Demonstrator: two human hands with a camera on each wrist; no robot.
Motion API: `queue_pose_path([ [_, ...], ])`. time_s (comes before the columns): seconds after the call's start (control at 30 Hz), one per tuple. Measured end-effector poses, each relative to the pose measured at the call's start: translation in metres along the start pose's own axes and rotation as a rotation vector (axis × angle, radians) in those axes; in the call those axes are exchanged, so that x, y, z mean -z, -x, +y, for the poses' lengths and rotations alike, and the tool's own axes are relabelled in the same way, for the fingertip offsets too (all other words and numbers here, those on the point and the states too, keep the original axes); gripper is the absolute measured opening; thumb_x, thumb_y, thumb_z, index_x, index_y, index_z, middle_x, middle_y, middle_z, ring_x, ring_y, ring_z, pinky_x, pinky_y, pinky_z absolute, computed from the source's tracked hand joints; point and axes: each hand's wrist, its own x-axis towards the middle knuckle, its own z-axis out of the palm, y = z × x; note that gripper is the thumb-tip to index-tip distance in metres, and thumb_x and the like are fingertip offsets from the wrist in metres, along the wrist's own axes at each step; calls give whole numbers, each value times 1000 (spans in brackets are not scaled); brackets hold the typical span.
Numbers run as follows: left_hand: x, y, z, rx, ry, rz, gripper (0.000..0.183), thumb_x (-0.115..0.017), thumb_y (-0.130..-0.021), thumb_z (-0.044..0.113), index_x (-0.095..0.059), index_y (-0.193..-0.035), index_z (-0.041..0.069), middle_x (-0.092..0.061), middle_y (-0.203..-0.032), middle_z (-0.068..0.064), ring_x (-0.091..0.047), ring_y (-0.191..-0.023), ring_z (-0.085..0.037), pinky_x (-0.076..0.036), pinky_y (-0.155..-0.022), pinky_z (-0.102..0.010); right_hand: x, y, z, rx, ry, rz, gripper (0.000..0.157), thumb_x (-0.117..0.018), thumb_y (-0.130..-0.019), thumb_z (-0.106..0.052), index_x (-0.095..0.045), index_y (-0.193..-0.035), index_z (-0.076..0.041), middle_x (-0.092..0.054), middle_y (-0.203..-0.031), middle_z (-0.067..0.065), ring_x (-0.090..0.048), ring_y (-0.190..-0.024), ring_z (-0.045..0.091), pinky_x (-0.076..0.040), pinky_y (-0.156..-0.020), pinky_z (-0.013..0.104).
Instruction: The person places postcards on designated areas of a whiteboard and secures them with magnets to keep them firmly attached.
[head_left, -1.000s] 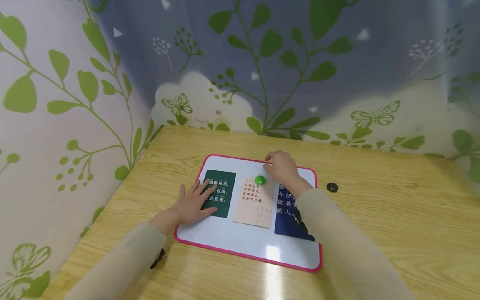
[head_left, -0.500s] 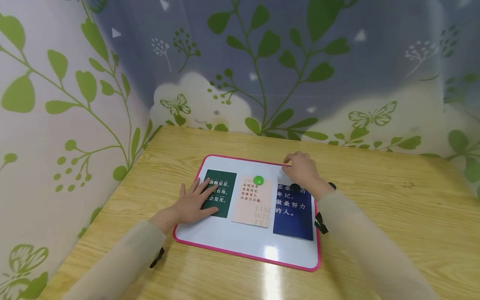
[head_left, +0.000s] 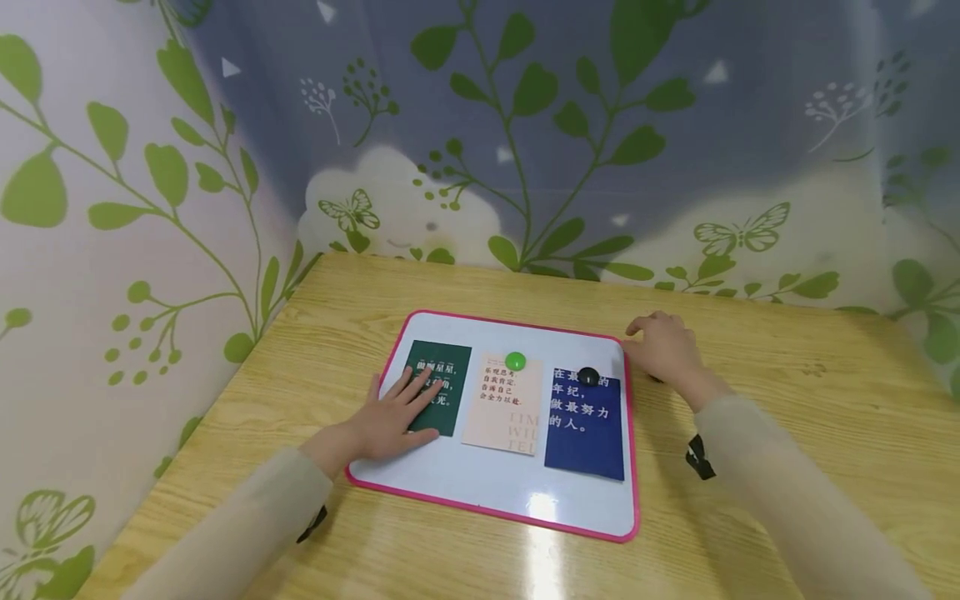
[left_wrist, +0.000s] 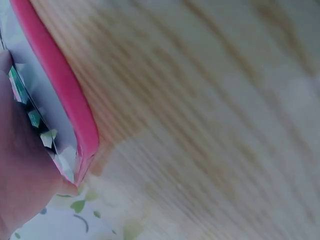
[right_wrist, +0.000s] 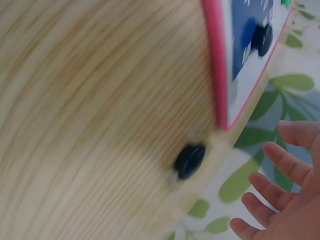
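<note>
A whiteboard (head_left: pixel 450 492) with a pink frame lies on the table, bearing three cards. My left hand (head_left: pixel 390 423) rests spread over the green card (head_left: pixel 450 358) at its left. In the middle is a cream card (head_left: pixel 501 417) with a green magnet (head_left: pixel 515 361) on its top edge. A black magnet (head_left: pixel 588 377) sits at the top of the dark blue card (head_left: pixel 585 442). Beyond the board's right edge hovers my right hand (head_left: pixel 663 350), fingers loosely bent and holding nothing. Near it, a second black magnet (right_wrist: pixel 190 161) lies on the wood, mostly hidden by the hand in the head view.
The wooden table (head_left: pixel 810 433) extends to the right of the board and in front of it. Fabric printed with leaves and butterflies (head_left: pixel 742 237) hangs behind the table and along its left side.
My right hand has moved right, from the board's top edge to beyond its right side, uncovering the blue card and the black magnet on it. The left hand stays almost still on the green card.
</note>
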Motion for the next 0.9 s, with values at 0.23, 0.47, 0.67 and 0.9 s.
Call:
queue_pose_path([
  [0.23,2,0,1,4,21,-20,72,-47,-93,51,-19,-151,19,-8,-159,-9,-2,-145,-38,2,-107,-70,5,8,29,-37,25,-53,43,-52,-88,-27,-59,-116,4,-47,-124,34,-38,-114,56,-36,-85,66],
  [0.47,0,-2,0,-1,18,-11,72,-47,-93,51,-19,-151,20,-9,-159,-9,-3,-145,-39,1,-106,-71,1,20,45,-44,82,-141,50,-59,-88,-35,-56,-119,4,-44,-125,36,-35,-114,56,-32,-87,68],
  [0.67,0,-3,0,3,18,-10,72,-48,-92,52,-20,-150,20,-10,-159,-9,-4,-145,-38,0,-106,-70,-8,23,54,-46,96,-133,49,-65,-84,-36,-59,-114,2,-45,-123,36,-36,-113,56,-32,-87,68],
  [0.9,1,-3,0,8,22,-19,72,-48,-92,52,-19,-151,21,-9,-159,-8,-4,-145,-37,1,-107,-70,-10,23,54,-42,89,-128,46,-64,-84,-35,-60,-111,2,-46,-121,36,-37,-111,57,-32,-85,68],
])
